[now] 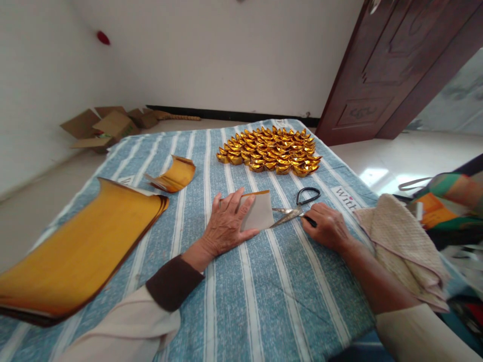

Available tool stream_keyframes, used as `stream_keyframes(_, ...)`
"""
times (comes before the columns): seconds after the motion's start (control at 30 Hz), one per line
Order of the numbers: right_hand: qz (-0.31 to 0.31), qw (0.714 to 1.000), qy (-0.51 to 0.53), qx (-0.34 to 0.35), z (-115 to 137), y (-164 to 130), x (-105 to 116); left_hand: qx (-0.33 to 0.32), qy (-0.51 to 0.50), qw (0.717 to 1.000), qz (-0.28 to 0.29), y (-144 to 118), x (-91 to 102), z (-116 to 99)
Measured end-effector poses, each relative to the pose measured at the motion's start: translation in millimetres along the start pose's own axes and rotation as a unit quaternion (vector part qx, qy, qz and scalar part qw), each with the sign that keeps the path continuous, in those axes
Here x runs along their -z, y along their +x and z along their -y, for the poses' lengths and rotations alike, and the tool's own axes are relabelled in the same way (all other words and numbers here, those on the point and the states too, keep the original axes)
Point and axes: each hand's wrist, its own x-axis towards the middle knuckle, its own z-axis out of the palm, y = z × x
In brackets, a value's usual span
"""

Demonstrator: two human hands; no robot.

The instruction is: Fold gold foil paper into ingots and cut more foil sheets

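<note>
My left hand (227, 223) presses on a small rectangular piece of paper (260, 212), thumb along its near edge and fingers over its left side. The paper's pale back faces up, and a strip of gold shows at its far edge. In my right hand (327, 225) is the near handle of a pair of scissors (290, 215). Their blades are spread and point left, with the tips at the paper's right edge. The scissors' other black loop stands free above my fingers. To the left lie a curled stack of gold paper pieces (175, 174) and a large stack of gold sheets (83, 246).
Many folded gold paper ingots (269, 151) cover the far part of the striped tablecloth (226, 311). A beige cloth (403, 246) lies at the right edge. Open cardboard boxes (113, 125) sit on the floor at the back left; a dark red door (381, 75) is at the right.
</note>
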Motion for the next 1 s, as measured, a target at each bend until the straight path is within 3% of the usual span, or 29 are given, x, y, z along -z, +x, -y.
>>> stream_keyframes(0.33,0.014,0.999,-0.003,0.039,3,-1,-1,-0.007,-0.017,1.000,-0.023,-1,-1.4,1)
stream_keyframes(0.8,0.025,0.999,0.013,0.016,4,-4,5,-0.068,-0.021,0.994,-0.080,-14,14.5,-2)
stream_keyframes(1.0,-0.031,0.999,0.021,-0.037,-1,-8,11,-0.066,-0.017,0.994,-0.088,-16,16.0,-1)
